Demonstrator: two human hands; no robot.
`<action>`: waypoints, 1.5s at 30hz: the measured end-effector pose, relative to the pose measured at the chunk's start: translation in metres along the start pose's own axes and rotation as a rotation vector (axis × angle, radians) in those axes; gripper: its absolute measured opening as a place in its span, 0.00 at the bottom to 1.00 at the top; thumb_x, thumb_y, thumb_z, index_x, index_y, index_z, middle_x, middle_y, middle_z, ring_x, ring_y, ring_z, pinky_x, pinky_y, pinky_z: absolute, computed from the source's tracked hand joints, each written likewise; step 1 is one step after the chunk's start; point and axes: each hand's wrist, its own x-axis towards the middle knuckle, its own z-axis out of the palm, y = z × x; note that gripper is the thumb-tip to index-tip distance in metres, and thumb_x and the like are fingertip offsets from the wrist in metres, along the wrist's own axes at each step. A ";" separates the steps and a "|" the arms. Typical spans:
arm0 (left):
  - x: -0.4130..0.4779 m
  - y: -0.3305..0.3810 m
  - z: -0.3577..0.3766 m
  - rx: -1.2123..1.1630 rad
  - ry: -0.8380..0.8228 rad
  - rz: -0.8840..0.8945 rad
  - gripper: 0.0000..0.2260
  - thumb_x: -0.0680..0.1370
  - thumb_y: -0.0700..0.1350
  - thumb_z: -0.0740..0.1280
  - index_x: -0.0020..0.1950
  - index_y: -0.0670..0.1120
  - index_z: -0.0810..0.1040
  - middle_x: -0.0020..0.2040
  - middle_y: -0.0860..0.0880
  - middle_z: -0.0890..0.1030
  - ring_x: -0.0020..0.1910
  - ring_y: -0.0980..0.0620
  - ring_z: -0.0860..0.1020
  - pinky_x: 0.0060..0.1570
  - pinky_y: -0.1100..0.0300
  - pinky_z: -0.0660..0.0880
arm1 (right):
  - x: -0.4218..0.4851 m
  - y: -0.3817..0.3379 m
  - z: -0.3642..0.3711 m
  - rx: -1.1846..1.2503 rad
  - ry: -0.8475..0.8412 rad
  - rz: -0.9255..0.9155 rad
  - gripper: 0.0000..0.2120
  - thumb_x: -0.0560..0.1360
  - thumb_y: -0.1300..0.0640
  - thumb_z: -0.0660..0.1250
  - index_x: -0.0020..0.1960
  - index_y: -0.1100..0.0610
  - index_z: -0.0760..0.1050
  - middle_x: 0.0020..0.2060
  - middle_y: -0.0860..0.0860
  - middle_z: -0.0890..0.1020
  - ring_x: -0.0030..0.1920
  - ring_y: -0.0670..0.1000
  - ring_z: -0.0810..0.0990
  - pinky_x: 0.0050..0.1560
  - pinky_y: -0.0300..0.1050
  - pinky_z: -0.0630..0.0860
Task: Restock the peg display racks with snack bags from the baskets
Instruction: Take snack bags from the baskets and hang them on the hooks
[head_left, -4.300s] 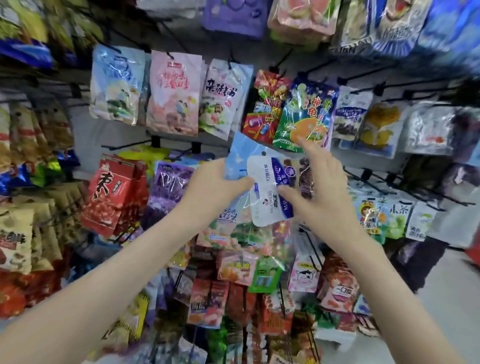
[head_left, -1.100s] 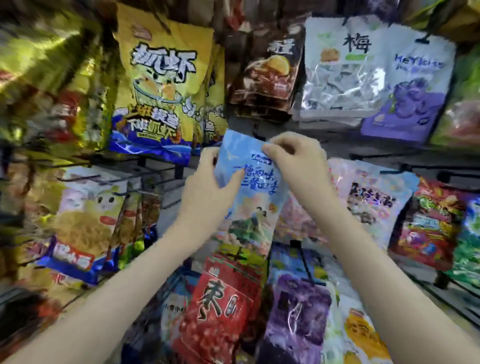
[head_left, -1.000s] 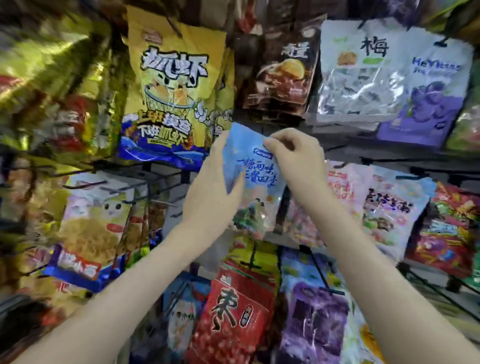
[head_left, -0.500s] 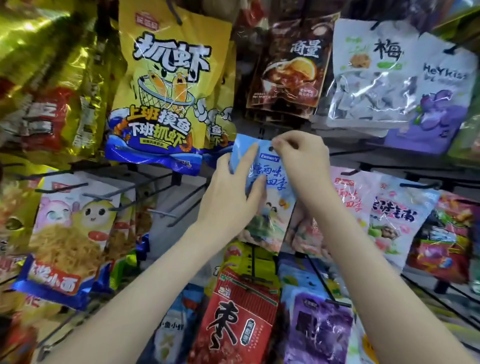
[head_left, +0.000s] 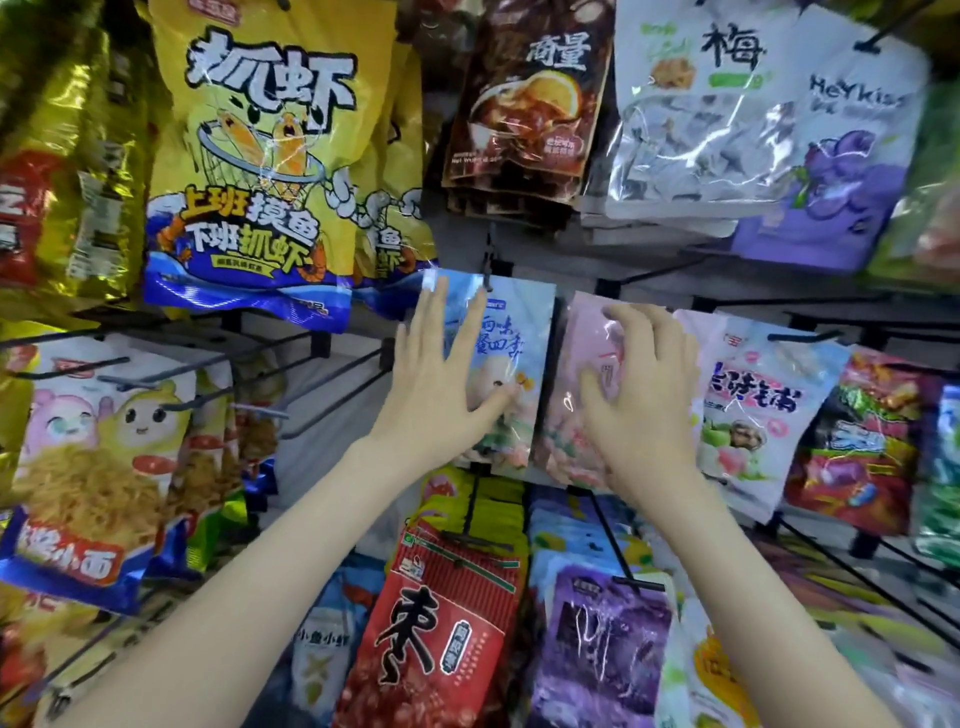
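The left hand (head_left: 436, 395) lies flat, fingers straight and spread, on the one blue bag (head_left: 514, 332) hanging from a black peg (head_left: 487, 262). The right hand (head_left: 644, 400), fingers loosely bent, touches the one pink bag (head_left: 576, 358) just right of the blue bag. Two yellow bags (head_left: 270, 156) show up-left of it.

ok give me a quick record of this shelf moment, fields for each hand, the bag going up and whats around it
left hand: flat, straight fingers pressing the light blue bag
right hand: bent fingertips on the pink bag; whether it pinches is unclear
light blue bag: top hung on a black peg, right beside the pink bag
above left: yellow shrimp bag
below: red bag, purple bag
baskets: not in view
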 end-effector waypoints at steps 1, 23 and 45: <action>0.001 0.000 0.002 0.006 -0.030 -0.014 0.36 0.74 0.69 0.47 0.77 0.58 0.38 0.77 0.48 0.32 0.74 0.52 0.29 0.73 0.45 0.36 | -0.009 0.009 -0.006 -0.046 -0.014 0.014 0.22 0.70 0.57 0.64 0.64 0.57 0.71 0.62 0.56 0.72 0.61 0.54 0.65 0.61 0.58 0.66; -0.009 0.061 0.023 0.227 0.218 -0.001 0.31 0.75 0.59 0.56 0.72 0.41 0.63 0.75 0.34 0.59 0.74 0.37 0.56 0.71 0.39 0.51 | -0.023 0.072 -0.021 -0.169 -0.197 -0.053 0.25 0.76 0.47 0.62 0.71 0.53 0.69 0.71 0.56 0.68 0.70 0.58 0.65 0.68 0.58 0.60; 0.004 0.122 0.081 0.321 0.084 0.239 0.33 0.72 0.58 0.53 0.73 0.45 0.68 0.75 0.37 0.62 0.74 0.36 0.58 0.69 0.38 0.44 | -0.015 0.150 -0.067 -0.264 -0.439 -0.072 0.33 0.75 0.41 0.52 0.75 0.57 0.59 0.76 0.55 0.53 0.75 0.54 0.46 0.72 0.63 0.48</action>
